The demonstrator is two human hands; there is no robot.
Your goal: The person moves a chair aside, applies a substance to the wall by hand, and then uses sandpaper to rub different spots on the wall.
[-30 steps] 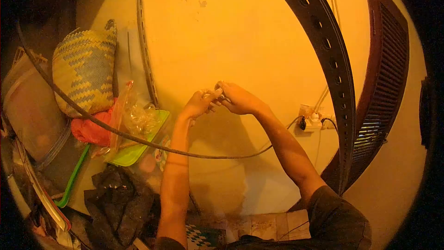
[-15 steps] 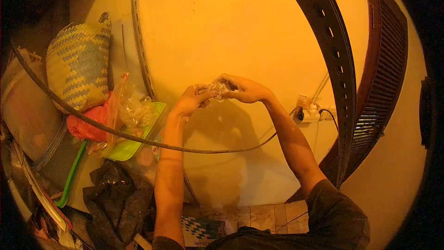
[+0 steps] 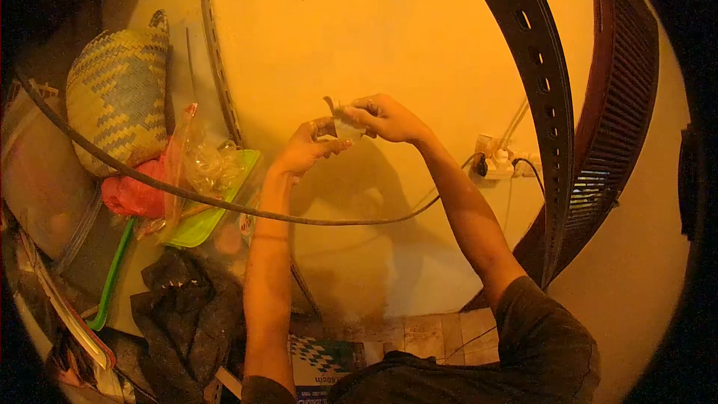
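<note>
A small pale object [image 3: 348,130] with a darker curled strip on top is held up before the wall. Its exact kind is too blurred to make out. My right hand [image 3: 389,118] pinches it from the right with thumb and fingers near its upper part. From the left, my left hand [image 3: 305,148] curls its fingers and thumb about the lower side of the same object. Both forearms reach up from below, and their shadow falls on the wall.
A dark cable [image 3: 299,220] sags across the left forearm. Slotted dark metal strip [image 3: 540,60] curves down at right, near a socket with plugs [image 3: 497,166]. A woven bag [image 3: 123,97], red plastic bag [image 3: 138,193], green tray [image 3: 198,226] and dark cloth [image 3: 187,322] crowd the left.
Both hands have shifted slightly up and left in view. The object has turned and shows a smoother pale side with a strip sticking up. My left fingers have spread a little.
</note>
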